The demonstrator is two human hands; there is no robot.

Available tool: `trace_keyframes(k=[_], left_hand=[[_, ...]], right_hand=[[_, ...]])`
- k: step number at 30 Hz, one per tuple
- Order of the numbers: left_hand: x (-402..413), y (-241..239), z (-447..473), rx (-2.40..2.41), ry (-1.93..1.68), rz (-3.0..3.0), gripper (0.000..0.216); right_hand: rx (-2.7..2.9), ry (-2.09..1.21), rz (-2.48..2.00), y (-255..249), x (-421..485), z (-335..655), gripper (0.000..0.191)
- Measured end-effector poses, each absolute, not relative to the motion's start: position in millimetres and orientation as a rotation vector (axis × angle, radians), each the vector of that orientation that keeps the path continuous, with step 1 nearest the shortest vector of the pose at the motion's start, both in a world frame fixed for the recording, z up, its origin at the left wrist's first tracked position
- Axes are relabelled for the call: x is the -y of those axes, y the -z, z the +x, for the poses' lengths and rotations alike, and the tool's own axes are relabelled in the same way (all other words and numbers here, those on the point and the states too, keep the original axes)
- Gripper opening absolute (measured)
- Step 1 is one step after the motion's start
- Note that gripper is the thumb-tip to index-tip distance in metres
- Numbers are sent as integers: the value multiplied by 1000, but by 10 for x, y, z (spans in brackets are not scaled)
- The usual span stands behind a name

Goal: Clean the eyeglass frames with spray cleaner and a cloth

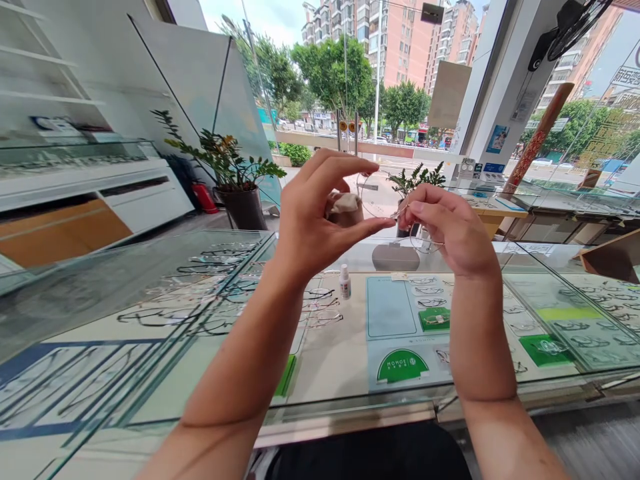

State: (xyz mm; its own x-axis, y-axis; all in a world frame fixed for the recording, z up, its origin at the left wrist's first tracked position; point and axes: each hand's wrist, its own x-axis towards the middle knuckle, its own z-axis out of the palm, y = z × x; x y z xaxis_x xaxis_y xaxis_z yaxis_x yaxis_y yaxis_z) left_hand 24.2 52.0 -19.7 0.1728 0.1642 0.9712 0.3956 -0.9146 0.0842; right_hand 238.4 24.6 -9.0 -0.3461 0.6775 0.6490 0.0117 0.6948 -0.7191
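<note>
A pair of thin wire-rimmed eyeglasses [379,195] is held up in front of me, above the glass counter. My left hand [317,207] has thumb and index finger at the upper and lower edges of one round lens. A beige cloth [344,205] is bunched in the left palm, under the curled fingers. With bent fingertips, my right hand [457,230] pinches the frame near the bridge. The other lens hangs below those fingers, partly hidden by them. A small white spray bottle [345,281] stands upright on the counter below my hands.
The glass display counter [345,393] holds rows of eyeglasses [320,310] and green display cards [403,367]. Another glass case [90,287] extends along the left. Potted plants [243,207] stand beyond, before the large window. A wooden table [493,212] stands at the back right.
</note>
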Motion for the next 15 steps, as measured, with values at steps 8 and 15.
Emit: trace_keyframes(k=[8, 15], left_hand=[[-514, 245, 220, 509, 2041, -1925, 55], [-599, 261, 198, 445, 2183, -1909, 53]], right_hand=[[1762, -260, -538, 109, -161, 2347, 31], [1719, -42, -571, 153, -208, 2288, 42]])
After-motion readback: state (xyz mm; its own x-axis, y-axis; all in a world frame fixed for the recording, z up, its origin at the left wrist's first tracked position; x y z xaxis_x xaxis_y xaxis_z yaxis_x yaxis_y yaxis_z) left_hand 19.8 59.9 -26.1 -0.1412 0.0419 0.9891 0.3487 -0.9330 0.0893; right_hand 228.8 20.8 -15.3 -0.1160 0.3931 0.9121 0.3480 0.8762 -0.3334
